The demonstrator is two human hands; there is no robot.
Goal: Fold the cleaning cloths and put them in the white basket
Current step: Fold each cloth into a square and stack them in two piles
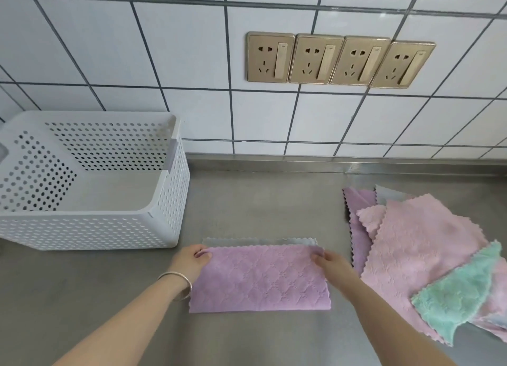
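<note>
A purple cleaning cloth (260, 279) lies on the steel counter, folded over so its grey underside shows along the far edge. My left hand (190, 260) pinches its far left corner. My right hand (330, 264) pinches its far right corner. The white perforated basket (90, 228) stands at the left against the wall, with nothing visible inside. At the right lies a loose pile of cloths: a large pink cloth (419, 253), a green cloth (461, 291) on top of it, and a purple cloth (358, 228) underneath.
The steel counter (260, 201) runs to a raised back lip under a white tiled wall. Several gold wall sockets (340, 60) are mounted above. A silver bangle (178, 284) is on my left wrist.
</note>
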